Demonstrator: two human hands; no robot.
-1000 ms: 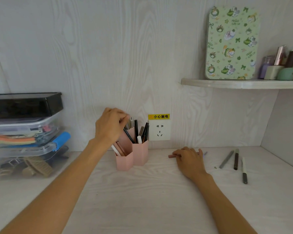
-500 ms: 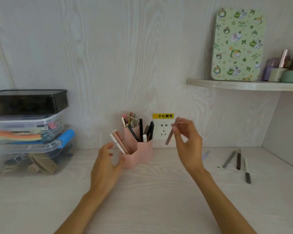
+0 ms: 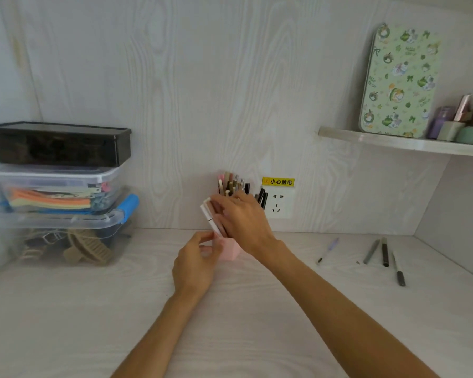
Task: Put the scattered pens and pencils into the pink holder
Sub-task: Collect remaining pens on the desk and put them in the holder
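Four pens [image 3: 384, 252] lie right of the pink holder [image 3: 229, 249]. Left hand [image 3: 195, 264] steadies it; right hand [image 3: 243, 222], seemingly pinching a pencil, lowers it in. Next: fetch another.

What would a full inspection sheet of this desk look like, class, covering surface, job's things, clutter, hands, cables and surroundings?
Surface: pale wood-grain desk, set in a corner.
Job's things: pink holder against the back wall, already holding many pens; lilac pen, grey pen, dark brown pen and black-tipped pen lie loose on the desk to the right.
Clutter: stacked storage boxes at left, black one on top.
Hands: left hand touches the holder's base, grip unclear; right hand reaches over the holder's top, its contents hidden.
Cables: nothing seen.
Surroundings: wall socket with yellow warning label; shelf with green patterned tin and small bottles.
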